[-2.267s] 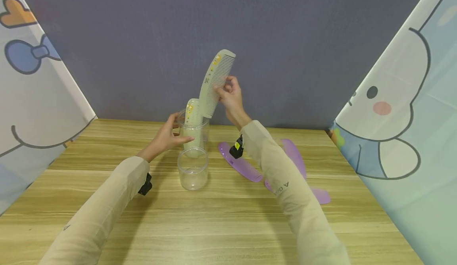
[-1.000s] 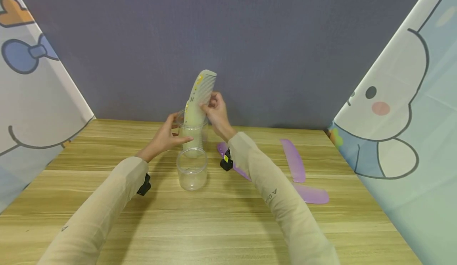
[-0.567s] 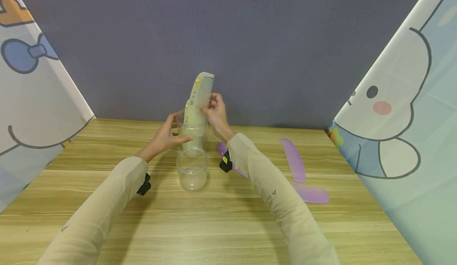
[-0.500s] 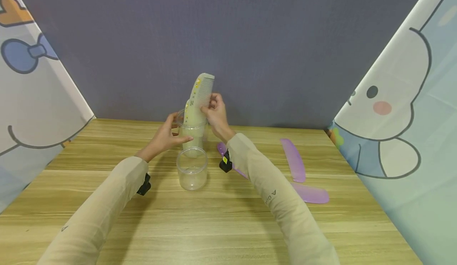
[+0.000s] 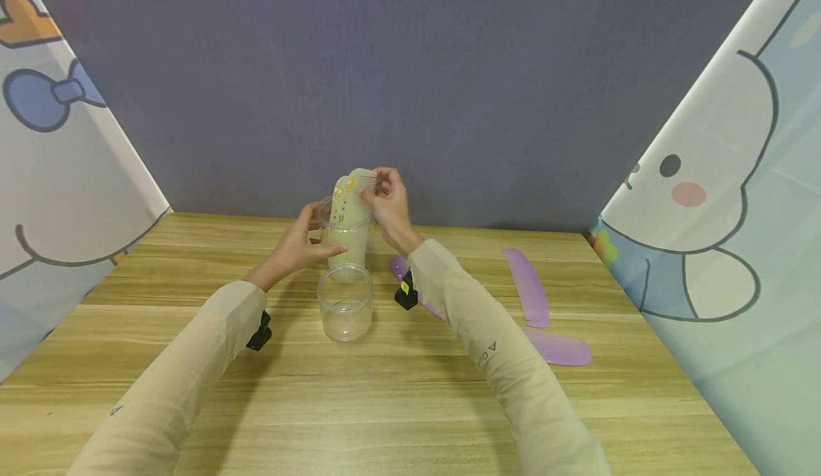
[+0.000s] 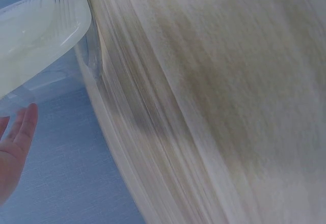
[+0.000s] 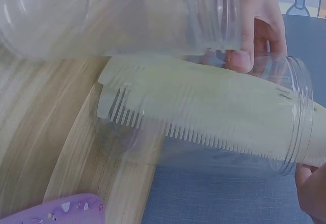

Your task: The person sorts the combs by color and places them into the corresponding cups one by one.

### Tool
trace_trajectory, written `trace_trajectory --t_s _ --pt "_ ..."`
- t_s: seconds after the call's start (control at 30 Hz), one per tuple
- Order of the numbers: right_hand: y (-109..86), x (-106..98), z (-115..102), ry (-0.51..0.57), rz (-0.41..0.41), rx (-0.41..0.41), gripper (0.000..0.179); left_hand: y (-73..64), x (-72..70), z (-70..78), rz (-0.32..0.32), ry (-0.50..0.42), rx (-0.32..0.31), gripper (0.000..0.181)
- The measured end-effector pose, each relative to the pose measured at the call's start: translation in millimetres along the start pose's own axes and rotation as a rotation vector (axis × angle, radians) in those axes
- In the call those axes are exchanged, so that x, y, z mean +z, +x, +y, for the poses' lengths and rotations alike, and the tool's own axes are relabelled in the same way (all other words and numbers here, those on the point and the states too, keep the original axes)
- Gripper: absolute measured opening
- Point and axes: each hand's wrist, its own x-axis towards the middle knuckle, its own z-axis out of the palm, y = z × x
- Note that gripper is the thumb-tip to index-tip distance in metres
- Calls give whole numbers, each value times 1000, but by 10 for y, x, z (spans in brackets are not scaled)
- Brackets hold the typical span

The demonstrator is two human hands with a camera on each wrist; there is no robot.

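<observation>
In the head view, my left hand [image 5: 301, 244] wraps the side of the rear clear plastic jar [image 7: 229, 162], thumb across its front. Two pale cream-green combs stand upright in that jar, each with a yellow print near its top. My right hand [image 5: 393, 202] pinches the top of the right-hand comb [image 5: 358, 205] by its toothed edge, thumb in front. The other comb [image 5: 340, 194] leans beside it on the left. In the right wrist view, comb teeth show through the jar wall near its bottom. The left wrist view catches only fingertips [image 6: 25, 124] at the jar.
A second clear jar [image 5: 345, 312] stands in front of the rear one. Purple combs lie to the right: one [image 5: 399, 267] partly under my right sleeve, one [image 5: 529, 287] farther right, another [image 5: 561, 348] nearer. A dark panel [image 5: 410, 91] rises behind the wooden table [image 5: 359, 419].
My right hand has brought its comb left and over the rear jar, and the comb has slid down inside, its top now level with the other's. My left hand has stayed on the jar.
</observation>
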Motion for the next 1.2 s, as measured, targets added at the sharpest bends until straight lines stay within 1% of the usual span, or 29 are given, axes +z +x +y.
trace_trajectory --t_s 0.13,0.23,0.4,0.53,0.63,0.77,0.9,1.2 --pt "5 -14 3 -5 -4 -13 37 4 3 -7 -1 0 -12 103" --pt "17 -30 9 -37 -5 -27 38 14 3 -14 0 -2 -12 103" --pt "51 -70 38 -86 -16 -85 41 24 1 -20 2 4 0 102" --pt "68 -91 58 -122 -21 -120 35 21 0 -10 1 4 -2 101" --pt "81 -98 72 -167 -14 -125 29 21 2 -4 1 5 -2 102" --pt "88 -105 78 -227 -4 -131 27 22 4 3 2 7 1 102" --pt "97 -126 89 -260 -10 -129 30 23 9 3 4 7 4 101" --pt "102 -165 96 -303 -63 -107 39 26 14 -12 0 4 7 101"
